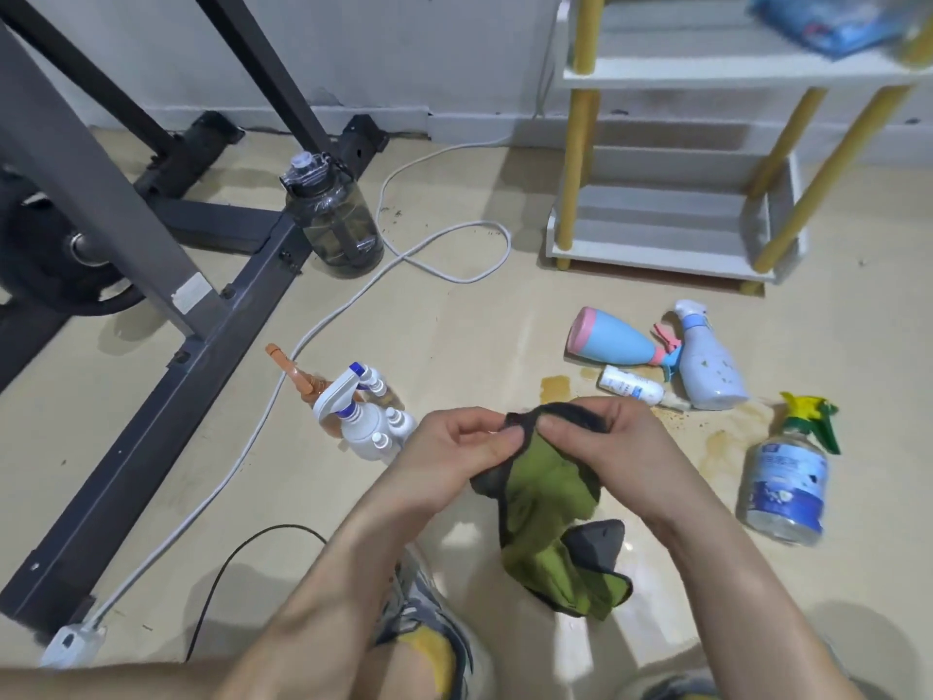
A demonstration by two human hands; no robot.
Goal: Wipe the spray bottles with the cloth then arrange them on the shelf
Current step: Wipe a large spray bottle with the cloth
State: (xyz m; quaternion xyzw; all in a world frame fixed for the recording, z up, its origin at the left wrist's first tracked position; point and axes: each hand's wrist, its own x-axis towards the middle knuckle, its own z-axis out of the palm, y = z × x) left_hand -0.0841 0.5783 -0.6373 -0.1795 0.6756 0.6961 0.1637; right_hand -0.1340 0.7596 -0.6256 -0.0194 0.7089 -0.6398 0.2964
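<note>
A green cloth (548, 490) with a dark edge hangs in front of me. My left hand (454, 447) and my right hand (601, 447) each pinch its top edge. On the floor to the left stand a white spray bottle with a blue nozzle (361, 421) and an orange sprayer (298, 376). To the right lie a blue and pink bottle (613, 343), a pale lilac spray bottle (709, 366) and a small white bottle (633, 387). A clear bottle with a green and yellow trigger (787, 477) lies further right. The white shelf (666, 229) with yellow posts stands behind them.
A dark metal frame (151, 295) fills the left side, with a big water jug (335, 214) beside it. A white cable (353, 295) and a black cable (227, 563) run across the floor. Brown wet stains (555, 389) mark the floor near the bottles. A blue bag (828, 17) lies on the upper shelf.
</note>
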